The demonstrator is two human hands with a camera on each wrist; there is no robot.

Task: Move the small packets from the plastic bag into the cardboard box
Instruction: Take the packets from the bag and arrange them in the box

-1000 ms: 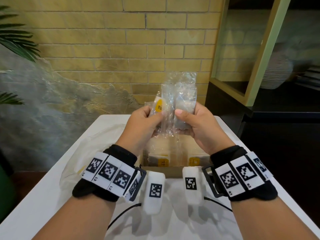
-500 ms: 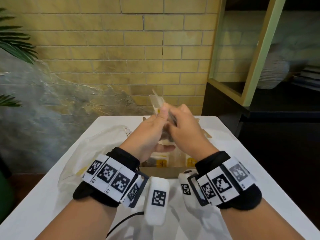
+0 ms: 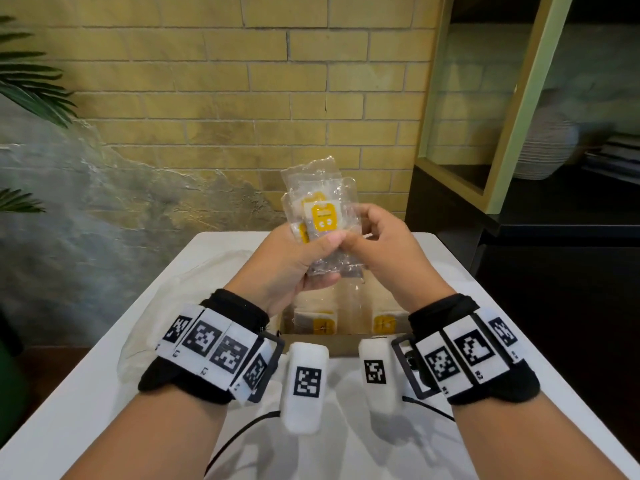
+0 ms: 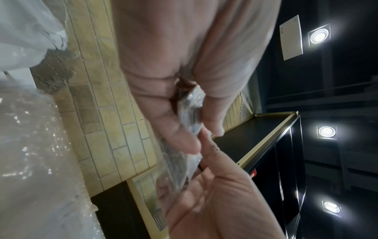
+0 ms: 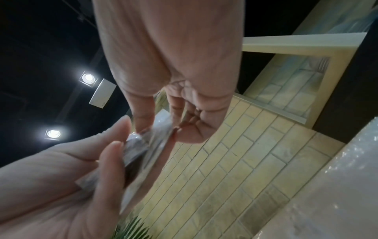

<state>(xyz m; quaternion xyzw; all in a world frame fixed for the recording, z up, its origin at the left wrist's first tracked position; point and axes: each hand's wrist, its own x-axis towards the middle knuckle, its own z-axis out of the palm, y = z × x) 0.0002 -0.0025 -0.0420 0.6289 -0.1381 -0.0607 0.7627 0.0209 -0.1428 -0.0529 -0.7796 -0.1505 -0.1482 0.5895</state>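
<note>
While both our left hand (image 3: 294, 261) and right hand (image 3: 377, 251) are pinching the small packets (image 3: 322, 216) above the cardboard box (image 3: 341, 346), we are squaring them before lowering them in flat

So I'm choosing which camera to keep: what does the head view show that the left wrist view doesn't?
Only the head view shows the cardboard box under the hands, holding packets, and the yellow labels on the packets. Only the left wrist view shows the ceiling lights and the held packets edge-on. Both show the left hand and right hand pinching the packets together.
</note>
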